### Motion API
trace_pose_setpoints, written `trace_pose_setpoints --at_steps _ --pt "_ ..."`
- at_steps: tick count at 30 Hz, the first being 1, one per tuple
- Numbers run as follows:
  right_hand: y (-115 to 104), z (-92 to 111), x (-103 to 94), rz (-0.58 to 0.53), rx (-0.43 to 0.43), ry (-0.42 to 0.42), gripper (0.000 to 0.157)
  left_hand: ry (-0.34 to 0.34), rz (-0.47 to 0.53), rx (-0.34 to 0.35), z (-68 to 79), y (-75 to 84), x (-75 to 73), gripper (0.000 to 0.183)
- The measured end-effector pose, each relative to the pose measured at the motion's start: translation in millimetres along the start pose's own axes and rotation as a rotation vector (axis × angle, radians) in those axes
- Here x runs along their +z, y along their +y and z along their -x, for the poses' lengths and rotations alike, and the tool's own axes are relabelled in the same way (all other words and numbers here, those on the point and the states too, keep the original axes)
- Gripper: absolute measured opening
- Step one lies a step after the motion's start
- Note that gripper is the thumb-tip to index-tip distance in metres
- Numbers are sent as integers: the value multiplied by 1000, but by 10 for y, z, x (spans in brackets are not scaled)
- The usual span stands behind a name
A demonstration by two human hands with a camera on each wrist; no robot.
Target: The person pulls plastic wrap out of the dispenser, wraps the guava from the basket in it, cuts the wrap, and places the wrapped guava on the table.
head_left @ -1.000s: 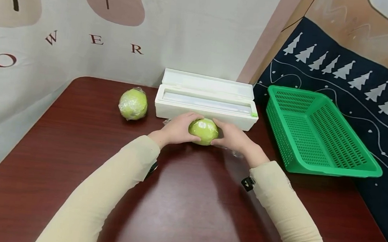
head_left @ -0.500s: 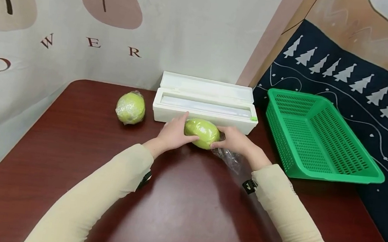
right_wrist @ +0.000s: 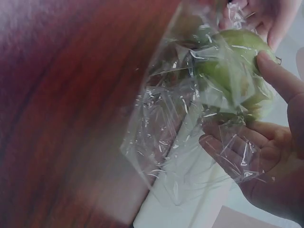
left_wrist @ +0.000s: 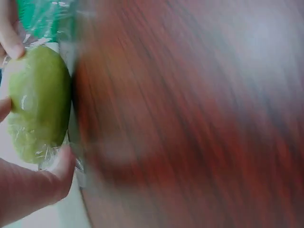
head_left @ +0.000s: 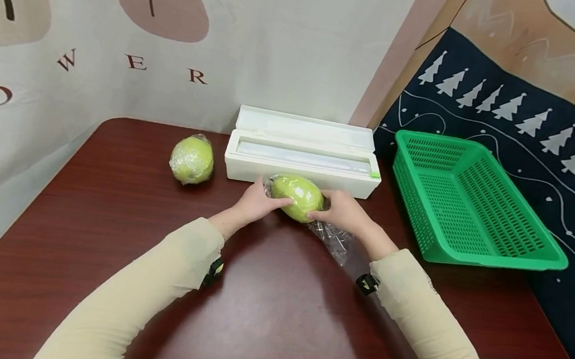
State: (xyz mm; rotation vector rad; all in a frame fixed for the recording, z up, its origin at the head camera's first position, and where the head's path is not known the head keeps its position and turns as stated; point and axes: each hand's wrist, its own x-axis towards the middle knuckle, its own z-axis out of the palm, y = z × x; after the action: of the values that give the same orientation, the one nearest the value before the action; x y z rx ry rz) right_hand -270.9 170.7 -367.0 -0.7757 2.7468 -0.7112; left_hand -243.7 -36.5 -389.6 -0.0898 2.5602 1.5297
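Note:
A smooth, oblong green fruit lies between both hands in front of the white box. My left hand holds its left end, thumb across the near side. At the right end, my right hand grips it between thumb and fingers. Clear plastic wrap clings to the fruit and trails loose below the right hand. In the right wrist view, that loose wrap spreads wide and crinkled, some of it over the fingers. The left wrist view shows the fruit with film bunched at its lower end.
Behind the hands stands a white cling film dispenser box, its lid raised and a roll inside. A second wrapped green fruit rests at the back left. To the right is a green plastic basket. Cloth backdrops border the dark red table.
The fruit has turned and tilted in the hands, and both hands have come slightly nearer. More loose wrap now hangs out below the right hand.

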Motion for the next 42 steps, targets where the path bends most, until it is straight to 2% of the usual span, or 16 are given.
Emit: trace_pose_setpoints --at_steps 5,9,12,15,18,21,26,28,30,33,35,40,42 --pt "-66 24 34 -53 54 25 44 -10 328 -137 -40 29 47 53" --pt "-123 40 65 -66 92 52 45 -7 421 -180 -42 59 72 51" --pt "-177 52 82 -28 84 57 49 -17 388 -176 -13 88 101 59" --pt "-234 64 91 45 55 8 64 7 334 -176 16 117 146 71" --pt "-264 86 85 95 40 -73 88 77 308 -186 32 142 187 79" --pt "-245 123 62 75 50 -141 105 138 304 -202 37 153 208 80" --pt "-197 201 52 11 69 -180 111 217 283 -209 24 138 177 76" --pt "-202 240 68 64 95 -166 113 242 291 -207 15 117 149 76" --pt "-217 280 90 172 131 -152 114 258 306 -210 9 93 122 77" --pt "-242 331 118 352 191 -141 109 264 310 -220 4 60 90 81" --pt "-250 352 124 440 217 -128 95 258 306 -226 6 47 74 83" --pt "-233 343 88 514 266 -4 50 231 275 -203 26 59 42 81" --pt "-219 322 64 515 288 50 41 207 244 -172 37 76 33 78"
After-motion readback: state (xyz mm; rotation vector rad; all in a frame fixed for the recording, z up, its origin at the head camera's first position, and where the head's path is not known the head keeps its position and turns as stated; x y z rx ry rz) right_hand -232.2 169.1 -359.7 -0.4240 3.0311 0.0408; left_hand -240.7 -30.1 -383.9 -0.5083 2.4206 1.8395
